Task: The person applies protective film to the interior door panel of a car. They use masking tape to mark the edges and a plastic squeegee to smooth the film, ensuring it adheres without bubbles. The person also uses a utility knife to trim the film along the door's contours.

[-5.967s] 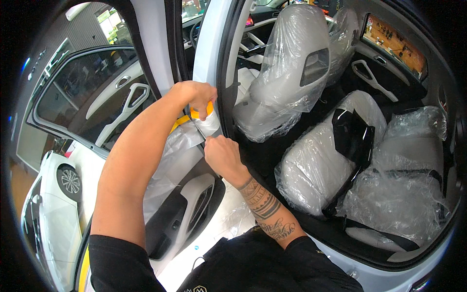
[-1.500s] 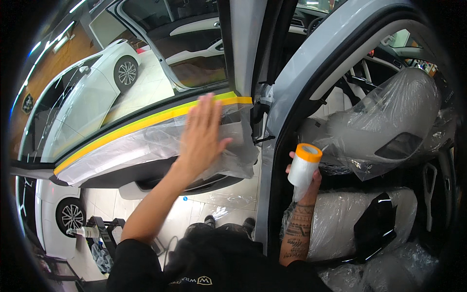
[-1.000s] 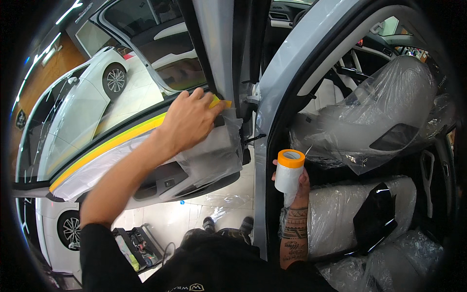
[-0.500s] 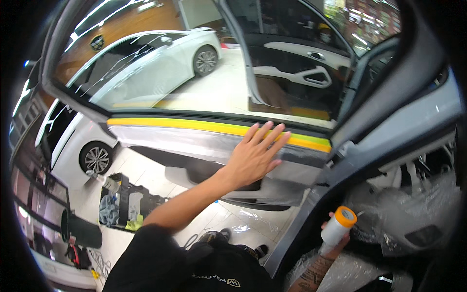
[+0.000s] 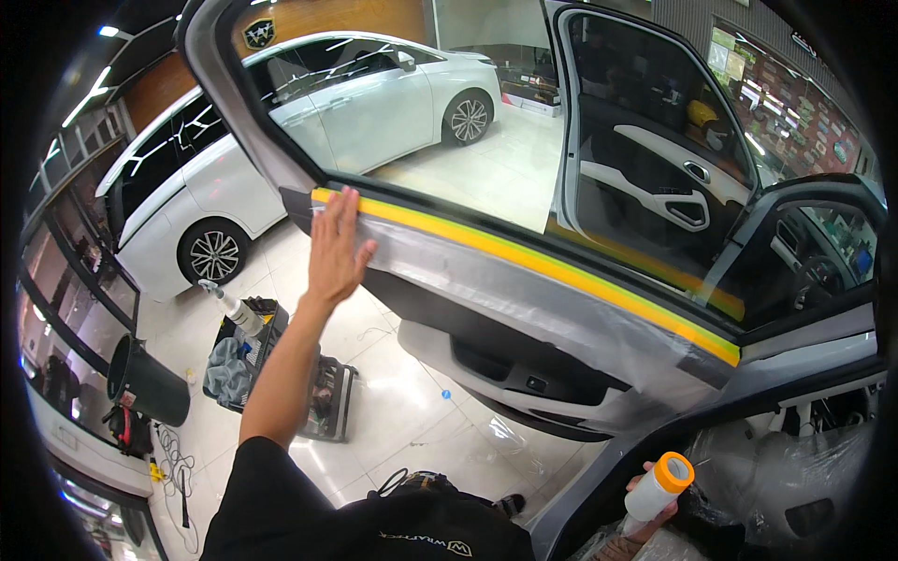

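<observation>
My left hand [image 5: 335, 251] lies flat near the left end of the open car door. Its fingers are stretched out and touch the yellow masking tape [image 5: 524, 252], which runs along the door's upper edge below the window. Thin clear masking film [image 5: 468, 248] hangs from that tape over the grey door panel [image 5: 524, 353]. Low on the right, my right hand [image 5: 662, 520] is closed around a white roll of masking film [image 5: 645, 500] with an orange tape end. Part of that hand is hidden behind the roll.
A toolbox [image 5: 325, 397] with a spray bottle [image 5: 234, 309] and a grey cloth [image 5: 227, 372] stands on the floor. Beyond it are a dark bin [image 5: 154, 385] and cables [image 5: 184, 477]. A white car [image 5: 374, 107] is parked behind the door. Plastic sheeting [image 5: 748, 467] covers the car interior at right.
My left hand has slid leftward along the tape, from near its right end to its left end. The view has shifted left. My right hand still holds the roll.
</observation>
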A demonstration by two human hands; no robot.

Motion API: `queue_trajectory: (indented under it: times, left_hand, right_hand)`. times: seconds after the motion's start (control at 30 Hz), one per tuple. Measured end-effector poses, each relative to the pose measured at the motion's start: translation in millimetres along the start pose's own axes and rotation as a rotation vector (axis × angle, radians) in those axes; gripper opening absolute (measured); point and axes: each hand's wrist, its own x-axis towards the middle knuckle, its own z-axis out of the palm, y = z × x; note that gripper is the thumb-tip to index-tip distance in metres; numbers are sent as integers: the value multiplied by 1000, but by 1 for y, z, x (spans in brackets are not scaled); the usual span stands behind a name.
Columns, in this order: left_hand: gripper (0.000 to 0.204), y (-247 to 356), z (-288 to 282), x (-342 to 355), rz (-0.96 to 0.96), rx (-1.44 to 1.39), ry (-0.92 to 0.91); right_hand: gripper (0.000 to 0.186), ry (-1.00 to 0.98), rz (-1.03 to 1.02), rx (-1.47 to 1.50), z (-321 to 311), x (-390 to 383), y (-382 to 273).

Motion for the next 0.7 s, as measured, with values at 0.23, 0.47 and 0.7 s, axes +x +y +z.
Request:
queue_trajectory:
  times: [0.23, 0.47, 0.7]
  left_hand:
    - [64, -44, 0, -9, 59, -215, -80]
    - [94, 46, -66, -172, -645, -1490, -476]
    - [58, 11, -60, -292, -1232, -1896, -73]
  right_hand:
    - [88, 270, 25, -132, 188, -52, 53]
    - [45, -104, 387, -354, 326, 24, 181]
    - [42, -528, 896, -173, 404, -14, 257]
